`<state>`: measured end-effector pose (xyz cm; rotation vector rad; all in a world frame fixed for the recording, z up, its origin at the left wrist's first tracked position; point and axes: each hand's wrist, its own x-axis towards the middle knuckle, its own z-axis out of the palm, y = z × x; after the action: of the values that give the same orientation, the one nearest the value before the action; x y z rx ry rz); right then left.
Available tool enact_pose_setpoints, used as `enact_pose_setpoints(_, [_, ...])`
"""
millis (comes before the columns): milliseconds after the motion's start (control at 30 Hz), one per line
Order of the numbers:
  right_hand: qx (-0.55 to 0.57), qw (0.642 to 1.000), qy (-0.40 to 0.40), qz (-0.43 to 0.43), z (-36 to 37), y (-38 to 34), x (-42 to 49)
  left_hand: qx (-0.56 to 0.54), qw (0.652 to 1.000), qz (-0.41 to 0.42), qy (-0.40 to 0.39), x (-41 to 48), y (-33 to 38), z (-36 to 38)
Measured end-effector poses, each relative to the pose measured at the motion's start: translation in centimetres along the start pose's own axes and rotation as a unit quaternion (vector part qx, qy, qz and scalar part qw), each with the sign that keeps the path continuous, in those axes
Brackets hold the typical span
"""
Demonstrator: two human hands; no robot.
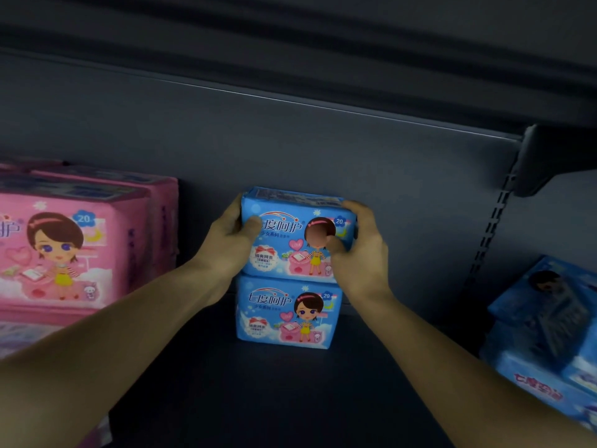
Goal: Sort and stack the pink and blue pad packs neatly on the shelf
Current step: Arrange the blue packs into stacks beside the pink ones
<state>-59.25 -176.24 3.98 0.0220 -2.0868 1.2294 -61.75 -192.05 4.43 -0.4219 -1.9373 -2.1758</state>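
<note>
Two blue pad packs stand stacked at the back middle of the dark shelf (290, 399). The upper blue pack (290, 253) sits on the lower blue pack (284, 313). My left hand (231, 240) grips the upper pack's left end, thumb on its front. My right hand (361, 244) grips its right end, thumb pressed on the front. Pink pad packs (64, 244) stand stacked at the left, against the back wall.
More blue packs (549, 334) lie in a loose pile at the right edge, past the slotted shelf upright (494, 221). An upper shelf (323, 43) overhangs the space. Bare shelf floor lies between the pink stack and the blue stack.
</note>
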Motion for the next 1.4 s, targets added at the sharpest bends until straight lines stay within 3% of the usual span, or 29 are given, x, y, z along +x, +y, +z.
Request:
enact_pose_setpoints(433, [-0.051,0.998,-0.008,0.03,0.1,-0.4,0.2,0.093,0.995,0.004,0.019,0.5,-0.1,0.1])
enact_pose_setpoints(600, [-0.053,0.998,0.006,0.045,0.0,-1.3,-0.8,0.157,0.985,-0.044,0.061,-0.1,0.4,0.1])
enact_pose_setpoints(1067, [-0.149,0.978,-0.107,0.101,-3.5,-5.3,-8.0,0.242,0.965,-0.064,-0.073,-7.7,3.4,-2.3])
enact_pose_setpoints(1200, [-0.165,0.971,-0.123,0.124,-5.0,-6.7,-10.6,0.22,0.961,-0.113,-0.126,-10.9,4.7,-2.5])
enact_pose_setpoints(1400, [-0.205,0.958,-0.138,0.146,-7.1,-7.7,-14.6,0.214,0.958,-0.112,-0.154,-15.5,5.7,-2.4])
